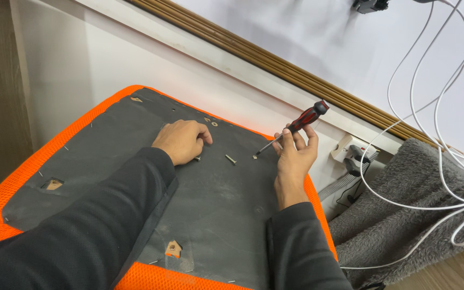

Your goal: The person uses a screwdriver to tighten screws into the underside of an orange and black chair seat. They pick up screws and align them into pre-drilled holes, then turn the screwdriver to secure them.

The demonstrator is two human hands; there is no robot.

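Right hand [295,156] around red-black screwdriver [294,127]

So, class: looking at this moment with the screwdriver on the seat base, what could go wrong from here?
1. The right hand holds the screwdriver tilted, so its tip might slip off the screw and scratch the dark panel.
2. The loose screw lying between the hands could roll off.
3. The left hand rests close by, so a slip might jab it.

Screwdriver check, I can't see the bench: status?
Right hand grips screwdriver, tip at screw. Left hand fisted on seat underside. Loose screw between.
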